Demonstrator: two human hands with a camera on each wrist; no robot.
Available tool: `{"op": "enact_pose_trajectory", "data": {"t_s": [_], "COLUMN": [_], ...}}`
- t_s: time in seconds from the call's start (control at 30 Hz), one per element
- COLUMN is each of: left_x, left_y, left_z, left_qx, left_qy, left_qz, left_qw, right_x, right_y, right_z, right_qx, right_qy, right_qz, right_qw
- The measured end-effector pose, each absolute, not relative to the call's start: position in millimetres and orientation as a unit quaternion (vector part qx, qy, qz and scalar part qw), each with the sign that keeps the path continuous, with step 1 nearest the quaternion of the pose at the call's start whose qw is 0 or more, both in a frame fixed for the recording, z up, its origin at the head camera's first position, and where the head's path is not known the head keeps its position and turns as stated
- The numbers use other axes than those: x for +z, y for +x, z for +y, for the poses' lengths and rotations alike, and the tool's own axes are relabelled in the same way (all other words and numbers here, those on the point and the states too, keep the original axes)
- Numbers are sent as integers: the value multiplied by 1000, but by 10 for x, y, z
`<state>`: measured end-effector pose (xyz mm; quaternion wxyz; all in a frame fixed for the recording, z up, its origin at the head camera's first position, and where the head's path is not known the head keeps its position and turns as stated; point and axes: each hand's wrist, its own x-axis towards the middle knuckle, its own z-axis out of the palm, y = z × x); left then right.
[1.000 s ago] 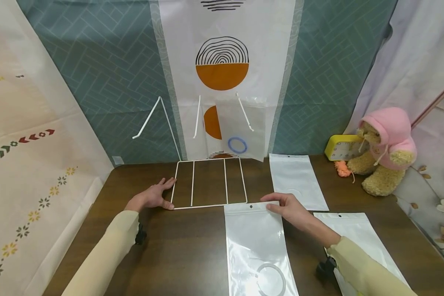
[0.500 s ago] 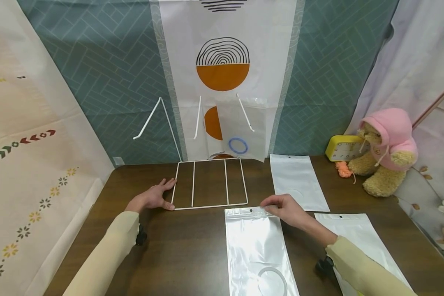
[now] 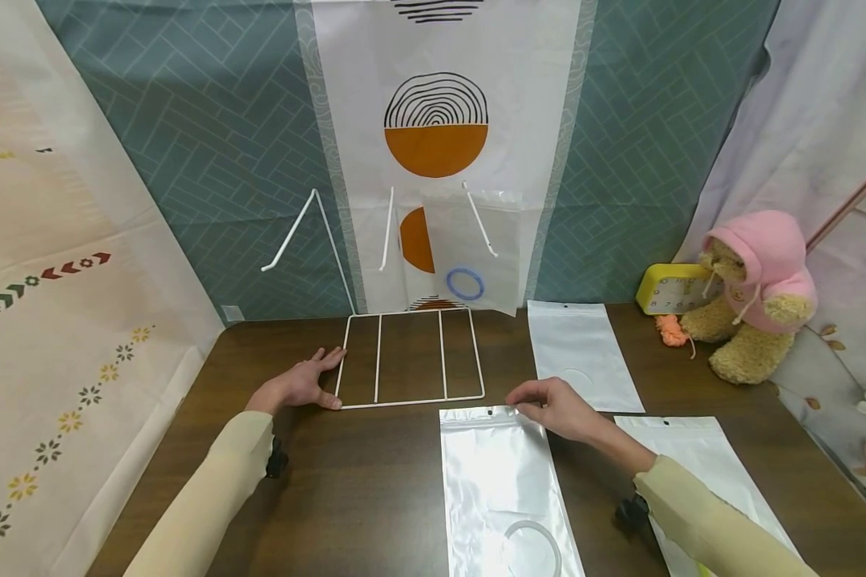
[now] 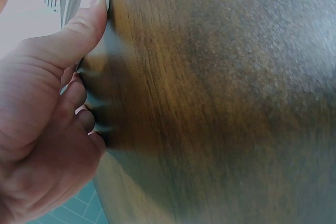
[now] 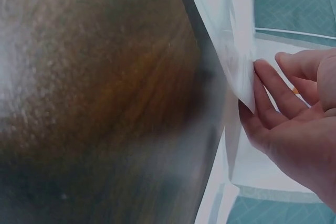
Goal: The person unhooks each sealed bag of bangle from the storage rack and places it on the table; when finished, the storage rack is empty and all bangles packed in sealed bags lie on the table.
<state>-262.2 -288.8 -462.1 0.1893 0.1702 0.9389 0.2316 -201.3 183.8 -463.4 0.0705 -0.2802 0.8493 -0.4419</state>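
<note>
My left hand (image 3: 304, 382) rests at the left side of a white wire rack (image 3: 409, 401), thumb at its near corner and fingers spread along the side bar. In the left wrist view the thumb (image 4: 90, 3) lies over the wire. My right hand (image 3: 559, 409) touches the top right corner of a silvery zip bag (image 3: 476, 457), which has a ring (image 3: 548, 537) visible inside. Seen from the right wrist, the thumb (image 5: 299, 64) stands apart from the bag, while the other fingers lie partly behind its edge.
White prongs (image 3: 289, 232) rise from the rack, and a clear bag with a blue ring (image 3: 465, 284) hangs there. Flat on the table lie a far bag (image 3: 573, 340) and a right bag (image 3: 681, 453). A yellow clock (image 3: 674, 288) and teddy bear (image 3: 758, 280) stand at back right.
The bag's top edge has shifted lower in the head view, toward me. My right thumb has come off the bag's corner. The left hand has stayed in place.
</note>
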Motion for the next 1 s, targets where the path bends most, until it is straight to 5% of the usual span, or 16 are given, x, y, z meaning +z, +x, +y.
{"op": "enact_pose_trajectory", "data": {"t_s": [0.6, 1.0], "left_x": [-4606, -4602], "left_y": [-2620, -2599], "left_z": [-2869, -2870], "left_qx": [224, 225], "left_qy": [167, 162], "left_qz": [942, 942], "left_qw": [188, 188], "right_x": [-4479, -4064], "right_y": [-2082, -2381], "right_z": [1990, 2221], "right_qx": [-464, -511], "right_qy": [-235, -188], "right_qz": [851, 839], "right_qw": [66, 6]}}
